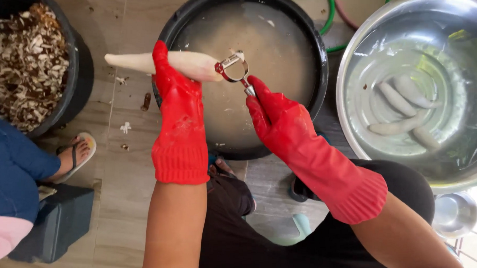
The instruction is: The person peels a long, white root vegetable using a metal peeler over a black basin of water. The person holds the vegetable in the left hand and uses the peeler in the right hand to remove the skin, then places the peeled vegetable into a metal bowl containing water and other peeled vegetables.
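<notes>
Root: while it is held level above the black tub of cloudy water (304, 57), the pale peeled root (161, 62) passes through the left grip, its thin tip sticking out to the far side of that grip and its thick end pointing toward the right grip.
Left grip: the left hand (179, 100), in a red rubber glove, is wrapped fully closed around the middle of the root, fingers over the top.
Right grip: the right hand (281, 122), also in a red glove, is closed tight on the handle of a metal peeler (234, 68); the handle is mostly hidden inside the glove.
Peeler: its blade head sits just beyond the right fingertips and touches the thick end of the root, between the two grips.
Steel basin: just beyond the right grip's outer side, a wide steel basin (354, 143) holds water with several peeled roots (400, 110) lying under it.
Peel tub: well apart from the left grip, on its outer side, a black tub of brown peelings (24, 63).
Floor: pale tiles (125, 188) below both grips, with small scraps of peel.
Other person: past the left grip, a blue sleeve (10, 168) and a sandalled foot (76, 152).
</notes>
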